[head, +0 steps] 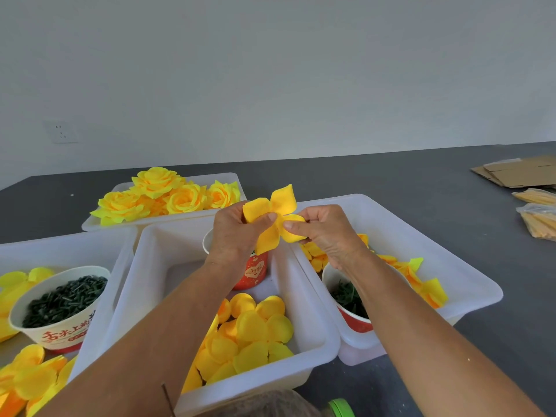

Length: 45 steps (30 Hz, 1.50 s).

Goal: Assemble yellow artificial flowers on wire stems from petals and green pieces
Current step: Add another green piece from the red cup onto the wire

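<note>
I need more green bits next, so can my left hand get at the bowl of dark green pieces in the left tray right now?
Probably not yet: the left hand pinches the petal piece together with the right hand. Once it lets go, the bowl of dark green pieces sits open-topped with nothing over it.

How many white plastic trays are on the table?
4: far tray with finished flowers, middle tray with petals, left tray, right tray. None seems hidden.

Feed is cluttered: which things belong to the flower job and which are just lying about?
Job: petal piece held by left hand and right hand; loose petals; green pieces; finished flowers.
Lying about: cardboard; plastic packets; green cap.
</note>
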Each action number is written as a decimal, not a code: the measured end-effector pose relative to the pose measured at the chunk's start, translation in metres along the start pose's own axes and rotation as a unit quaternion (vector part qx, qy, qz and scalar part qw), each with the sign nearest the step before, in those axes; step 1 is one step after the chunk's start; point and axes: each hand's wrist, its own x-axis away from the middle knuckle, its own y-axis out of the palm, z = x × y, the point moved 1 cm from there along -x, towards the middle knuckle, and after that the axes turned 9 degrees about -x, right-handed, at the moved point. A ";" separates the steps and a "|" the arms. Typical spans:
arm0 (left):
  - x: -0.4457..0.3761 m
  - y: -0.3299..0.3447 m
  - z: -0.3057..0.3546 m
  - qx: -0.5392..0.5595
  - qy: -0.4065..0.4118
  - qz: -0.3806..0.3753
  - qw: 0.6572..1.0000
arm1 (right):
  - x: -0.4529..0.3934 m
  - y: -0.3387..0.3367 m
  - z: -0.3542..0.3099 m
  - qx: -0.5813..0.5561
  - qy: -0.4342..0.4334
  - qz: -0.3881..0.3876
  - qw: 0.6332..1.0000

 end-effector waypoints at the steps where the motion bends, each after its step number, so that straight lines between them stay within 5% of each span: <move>1: 0.000 0.001 0.000 0.003 0.001 -0.006 1.000 | 0.000 0.000 0.001 0.000 -0.008 0.008 1.000; 15: -0.002 -0.001 0.000 -0.012 -0.008 0.016 1.000 | -0.002 0.002 0.003 0.050 -0.039 0.033 0.997; 21: -0.003 -0.003 -0.001 0.073 -0.125 -0.093 0.985 | 0.002 0.004 -0.002 0.134 -0.116 0.047 0.983; 45: 0.003 0.005 0.000 0.113 -0.090 -0.080 0.986 | 0.005 0.007 -0.003 0.272 -0.210 0.126 0.931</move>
